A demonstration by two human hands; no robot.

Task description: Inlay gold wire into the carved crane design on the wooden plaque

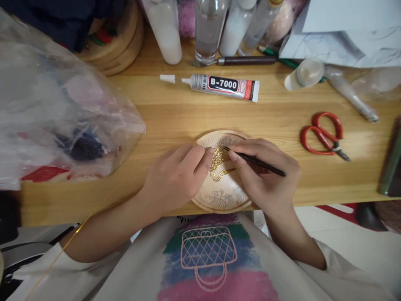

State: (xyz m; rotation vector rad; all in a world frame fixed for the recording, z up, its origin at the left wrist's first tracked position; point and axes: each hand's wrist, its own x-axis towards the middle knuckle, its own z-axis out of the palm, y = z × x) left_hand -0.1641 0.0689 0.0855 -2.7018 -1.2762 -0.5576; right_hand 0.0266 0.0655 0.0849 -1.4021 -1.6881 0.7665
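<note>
A round wooden plate (203, 200) with drawn waves and feathery lines lies at the table's front edge. Gold wire (218, 161) forms a curled, scaly pattern near its middle. My left hand (180, 175) rests on the plate's left side, thumb and forefinger pressed together at the gold pattern; what they pinch is too small to make out. My right hand (267, 171) grips a thin black tool (266, 165), its tip touching the pattern's upper right. A gold strand (78, 229) runs across my left forearm.
Behind the plate lies a B-7000 glue tube (224, 85). Red-handled cutters (326, 136) are at the right, near a small jar (305, 74). A plastic bag (78, 113) fills the left. Bottles (210, 31) and papers (341, 46) stand or lie along the back.
</note>
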